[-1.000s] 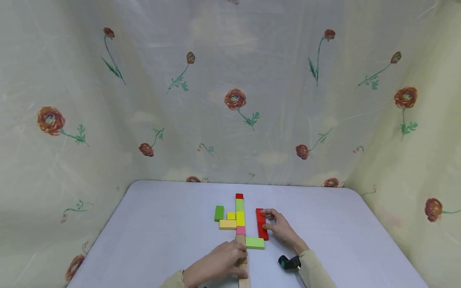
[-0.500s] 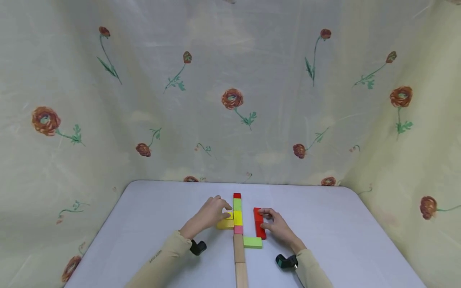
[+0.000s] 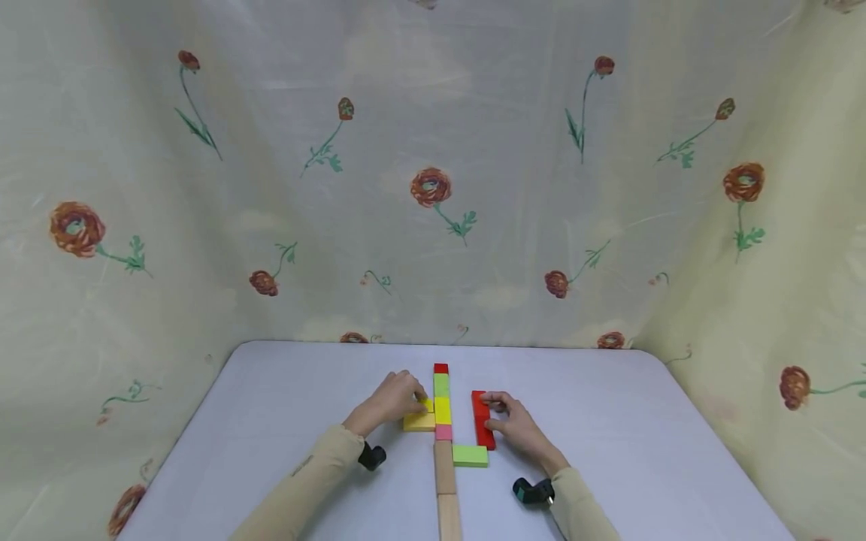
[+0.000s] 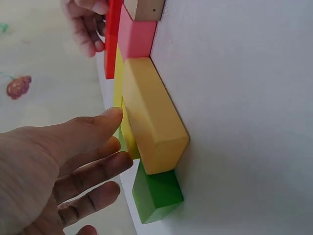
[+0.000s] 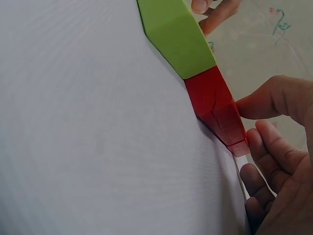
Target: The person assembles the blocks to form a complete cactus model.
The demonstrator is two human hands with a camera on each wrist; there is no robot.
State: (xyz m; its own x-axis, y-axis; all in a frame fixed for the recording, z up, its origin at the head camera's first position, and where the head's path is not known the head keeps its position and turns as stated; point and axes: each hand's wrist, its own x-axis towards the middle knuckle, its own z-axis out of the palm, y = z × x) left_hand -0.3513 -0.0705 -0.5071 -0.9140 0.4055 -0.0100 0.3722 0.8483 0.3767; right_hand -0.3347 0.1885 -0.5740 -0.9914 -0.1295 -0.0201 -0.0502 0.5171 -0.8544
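Observation:
My left hand is over the left-hand blocks, its thumb and loosely extended fingers at a small yellow block. That block lies against the long side of a pale orange block. A dark green block shows past it in the left wrist view; in the head view my hand hides it. My right hand rests its thumb and fingertips along two red blocks laid end to end. In the right wrist view the thumb touches the side of the nearer red block, fingers loosely bent.
A central row runs away from me: two wooden blocks, pink, yellow, light green and a red end. Another light green block juts right toward the red ones. White table, patterned curtain behind.
My left hand has left the wooden blocks and moved forward and left to the yellow block, its fingers lowering onto it. My right hand stays at the red blocks. The view has shifted slightly.

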